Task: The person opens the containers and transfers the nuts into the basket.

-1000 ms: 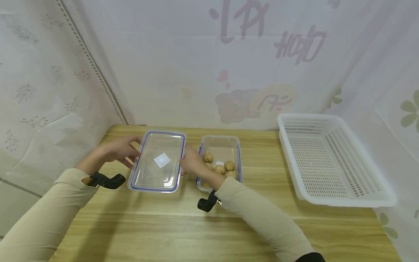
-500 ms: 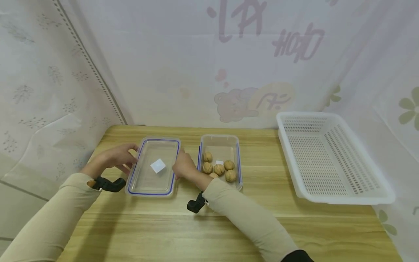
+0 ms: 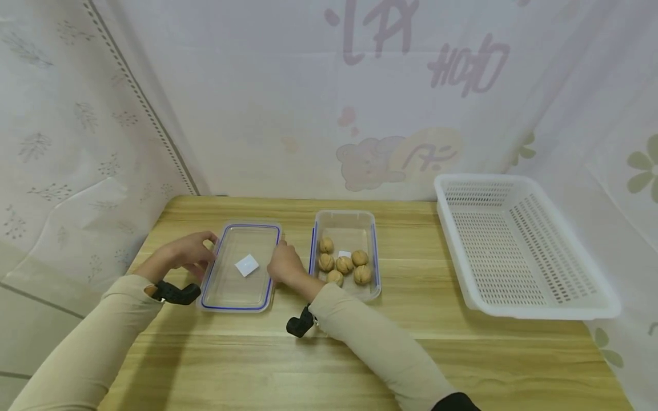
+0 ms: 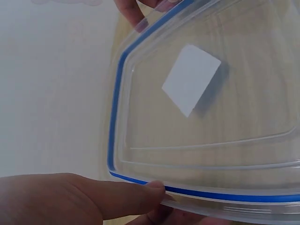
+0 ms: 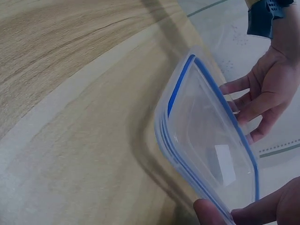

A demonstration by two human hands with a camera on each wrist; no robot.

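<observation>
A clear plastic container lid with a blue seal and a white square label lies between my two hands, close over the table. My left hand pinches its left edge; in the left wrist view the thumb presses the rim beside the seal, fingers underneath. On the opposite edge my right hand pinches the lid, its thumb and a finger at the rim in the right wrist view. Just right of that hand stands a clear open container with several walnuts inside.
A white perforated plastic basket occupies the right side of the wooden table. Behind the table's back edge hangs a printed cloth, and patterned cloth also runs along the left side.
Both hands have lowered the lid toward the table and slightly nearer to me. The right hand has moved left, away from the walnut container, so more walnuts show.
</observation>
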